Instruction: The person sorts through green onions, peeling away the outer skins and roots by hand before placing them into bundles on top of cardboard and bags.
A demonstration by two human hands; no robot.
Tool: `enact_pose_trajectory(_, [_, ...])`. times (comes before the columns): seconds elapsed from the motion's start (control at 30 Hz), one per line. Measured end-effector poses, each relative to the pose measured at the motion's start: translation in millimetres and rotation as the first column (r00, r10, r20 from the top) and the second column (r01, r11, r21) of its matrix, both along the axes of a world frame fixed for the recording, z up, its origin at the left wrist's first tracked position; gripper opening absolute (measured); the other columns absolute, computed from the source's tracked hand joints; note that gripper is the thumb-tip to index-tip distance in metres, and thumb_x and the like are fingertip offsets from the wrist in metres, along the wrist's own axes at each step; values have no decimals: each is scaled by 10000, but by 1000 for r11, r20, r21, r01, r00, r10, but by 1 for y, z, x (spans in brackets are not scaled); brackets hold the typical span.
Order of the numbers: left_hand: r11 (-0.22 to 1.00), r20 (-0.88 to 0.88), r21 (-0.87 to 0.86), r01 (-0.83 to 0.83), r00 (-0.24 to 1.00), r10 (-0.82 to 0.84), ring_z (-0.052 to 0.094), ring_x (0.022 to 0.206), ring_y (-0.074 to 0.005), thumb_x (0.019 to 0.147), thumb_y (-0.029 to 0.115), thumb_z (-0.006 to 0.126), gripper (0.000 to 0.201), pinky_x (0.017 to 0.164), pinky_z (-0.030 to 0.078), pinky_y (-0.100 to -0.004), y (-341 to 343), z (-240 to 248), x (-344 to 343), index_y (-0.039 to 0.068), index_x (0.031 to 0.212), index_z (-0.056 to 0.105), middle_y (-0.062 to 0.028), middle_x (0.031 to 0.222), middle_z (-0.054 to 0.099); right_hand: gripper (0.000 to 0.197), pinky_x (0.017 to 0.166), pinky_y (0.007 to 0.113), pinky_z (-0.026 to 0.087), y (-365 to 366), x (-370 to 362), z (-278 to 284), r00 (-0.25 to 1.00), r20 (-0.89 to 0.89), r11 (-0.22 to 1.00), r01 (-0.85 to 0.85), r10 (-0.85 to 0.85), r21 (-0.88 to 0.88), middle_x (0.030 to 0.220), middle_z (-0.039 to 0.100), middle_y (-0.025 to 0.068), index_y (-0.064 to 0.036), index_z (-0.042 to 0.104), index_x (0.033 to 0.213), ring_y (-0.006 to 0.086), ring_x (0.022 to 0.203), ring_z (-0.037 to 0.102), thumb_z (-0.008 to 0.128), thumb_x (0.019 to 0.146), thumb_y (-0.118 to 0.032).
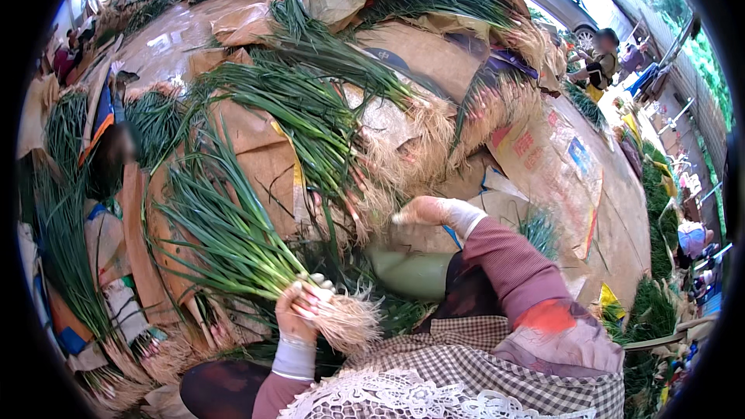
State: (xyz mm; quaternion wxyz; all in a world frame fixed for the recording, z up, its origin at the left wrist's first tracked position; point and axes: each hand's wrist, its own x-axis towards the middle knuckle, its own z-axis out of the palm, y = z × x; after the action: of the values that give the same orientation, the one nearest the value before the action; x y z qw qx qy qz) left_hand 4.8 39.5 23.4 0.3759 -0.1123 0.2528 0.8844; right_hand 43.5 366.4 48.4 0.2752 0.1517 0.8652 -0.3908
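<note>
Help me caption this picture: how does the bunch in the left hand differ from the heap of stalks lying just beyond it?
The held bunch is clasped near its roots by the left hand, while the heap lies over brown sheeting. The held bunch is smaller; the heap spreads wider. Both have long green leaves, pale stems and straw-coloured, stringy roots.

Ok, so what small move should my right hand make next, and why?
Probably draw a few stalks from the nearby pile of green onions: your right hand appears to hold nothing and is close to the pile's roots, while your left hand grips a bunch by its pale lower stems.
</note>
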Motion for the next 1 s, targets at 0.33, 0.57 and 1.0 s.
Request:
enact_pose_trajectory(0.33, [977, 55, -87, 195, 980, -191, 541, 718, -279, 656, 140, 509, 497, 728, 443, -425, -5, -23, 0, -87, 1087, 409, -124, 738, 548, 595, 879, 428, 327, 160, -115, 50, 846, -488, 468, 528, -216, 709, 1199, 393, 114, -241, 382, 1187, 287, 1111, 358, 610, 660, -401])
enact_pose_trajectory(0.57, [979, 100, 1, 206, 974, -205, 545, 737, -291, 691, 113, 484, 569, 773, 434, -405, -12, -35, 1, -96, 1183, 288, -155, 784, 547, 353, 793, 374, 406, 114, -111, -13, 822, -402, 505, 567, -404, 651, 974, 532, 184, -77, 461, 1075, 304, 931, 515, 426, 794, -289])
enact_pose_trajectory(1.0, [990, -194, 28, 135, 973, -127, 541, 658, -257, 721, 175, 523, 385, 596, 472, -403, -25, -16, -13, -45, 1030, 452, -135, 765, 542, 200, 573, 389, 433, -4, -81, 186, 388, -870, 397, 778, 305, 487, 678, 528, 128, -52, 515, 833, 271, 616, 539, 426, 776, -221])
